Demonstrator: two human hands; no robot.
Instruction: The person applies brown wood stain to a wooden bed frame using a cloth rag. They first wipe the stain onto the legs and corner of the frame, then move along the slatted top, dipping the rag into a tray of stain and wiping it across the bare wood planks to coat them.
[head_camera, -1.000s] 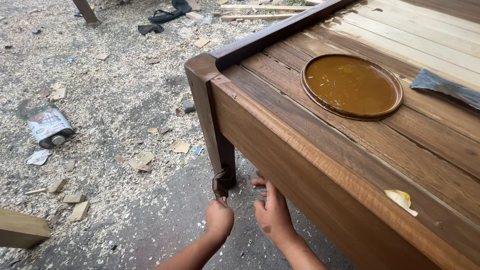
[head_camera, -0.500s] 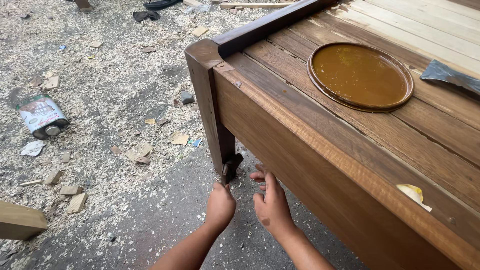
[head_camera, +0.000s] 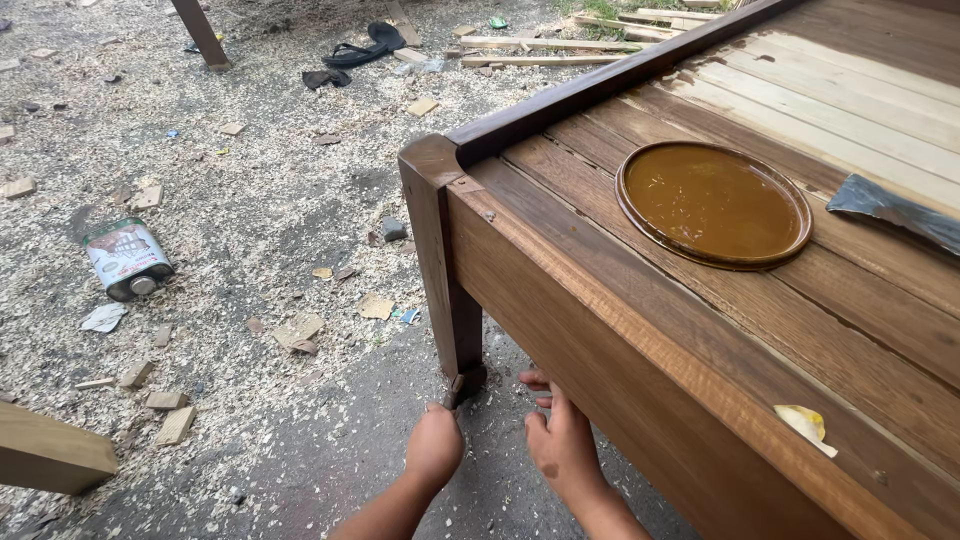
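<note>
Both my hands are low, under the corner of a brown wooden bed frame (head_camera: 640, 330). My left hand (head_camera: 435, 445) is closed around a small dark brush (head_camera: 465, 383) whose head touches the foot of the corner leg (head_camera: 445, 280). Just to its right, my right hand (head_camera: 560, 440) has its fingers spread and rests against the underside of the side rail. On the slats above sits a round shallow dish (head_camera: 712, 203) filled with brown liquid.
Sawdust and wood offcuts cover the ground at left. A tin can (head_camera: 125, 258) lies on its side there. A thick plank end (head_camera: 50, 450) juts in at lower left. A dark flat tool (head_camera: 890, 212) and a yellowish scrap (head_camera: 805, 425) lie on the frame.
The view has shifted slightly; my hands stay at the foot of the leg, the left one with the brush moved a little closer to the leg's base.
</note>
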